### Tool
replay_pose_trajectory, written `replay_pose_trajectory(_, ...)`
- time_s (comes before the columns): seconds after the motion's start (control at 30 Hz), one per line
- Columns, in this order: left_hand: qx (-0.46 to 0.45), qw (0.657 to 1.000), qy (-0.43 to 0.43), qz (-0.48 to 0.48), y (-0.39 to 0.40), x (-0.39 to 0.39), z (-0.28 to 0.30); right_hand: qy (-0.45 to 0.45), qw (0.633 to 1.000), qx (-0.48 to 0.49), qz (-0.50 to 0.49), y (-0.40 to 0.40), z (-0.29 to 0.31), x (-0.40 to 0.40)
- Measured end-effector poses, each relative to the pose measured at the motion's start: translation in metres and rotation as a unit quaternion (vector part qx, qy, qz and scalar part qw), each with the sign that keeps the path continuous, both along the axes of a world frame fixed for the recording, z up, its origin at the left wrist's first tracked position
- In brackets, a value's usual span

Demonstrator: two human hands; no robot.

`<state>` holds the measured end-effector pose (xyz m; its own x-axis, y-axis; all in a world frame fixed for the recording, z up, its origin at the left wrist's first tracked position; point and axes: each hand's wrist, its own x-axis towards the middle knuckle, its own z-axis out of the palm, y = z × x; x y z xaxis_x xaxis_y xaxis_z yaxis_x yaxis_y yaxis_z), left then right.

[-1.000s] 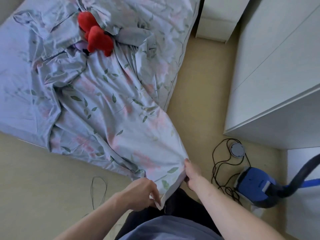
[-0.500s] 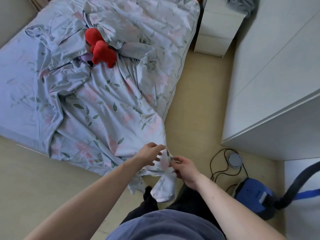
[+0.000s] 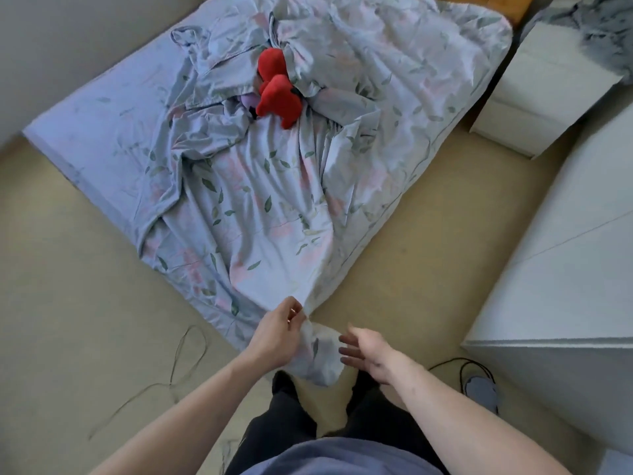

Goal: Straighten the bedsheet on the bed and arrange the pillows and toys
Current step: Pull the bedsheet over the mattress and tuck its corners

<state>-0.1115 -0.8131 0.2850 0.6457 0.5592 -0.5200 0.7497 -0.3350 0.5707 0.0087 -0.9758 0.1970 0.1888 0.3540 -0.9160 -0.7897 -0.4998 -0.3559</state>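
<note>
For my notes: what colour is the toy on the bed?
The toy is bright red, seen best in the head view.

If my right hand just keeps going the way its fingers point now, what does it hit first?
Most likely the hanging corner of the bedsheet, just past the right hand; its open fingers point left toward it. Depth is unclear.
</note>
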Motion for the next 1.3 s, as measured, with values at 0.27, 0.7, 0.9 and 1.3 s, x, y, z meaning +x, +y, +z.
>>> replay_pose_trajectory(0.27,-0.057,0.991,-0.105,0.055,-0.004,-0.022,0.042,0.088,0.993,0.076,-0.005,0.12,0.012,0.01)
replay_pose_trajectory(0.7,0.176,0.972,0.12,-0.097,0.044,-0.117,-0.001,-0.051,0.991,0.015,-0.121,0.106,0.028,0.039)
replay_pose_trajectory(0.9,0.243,0.939,0.174,-0.169,0.027,-0.137,-0.01,-0.212,0.972,-0.099,0.027,0.073,0.031,0.033)
replay_pose_trajectory(1.3,-0.277,0.916,0.281,-0.071,0.025,-0.118,-0.005,-0.181,0.97,-0.033,0.162,0.13,0.064,0.031)
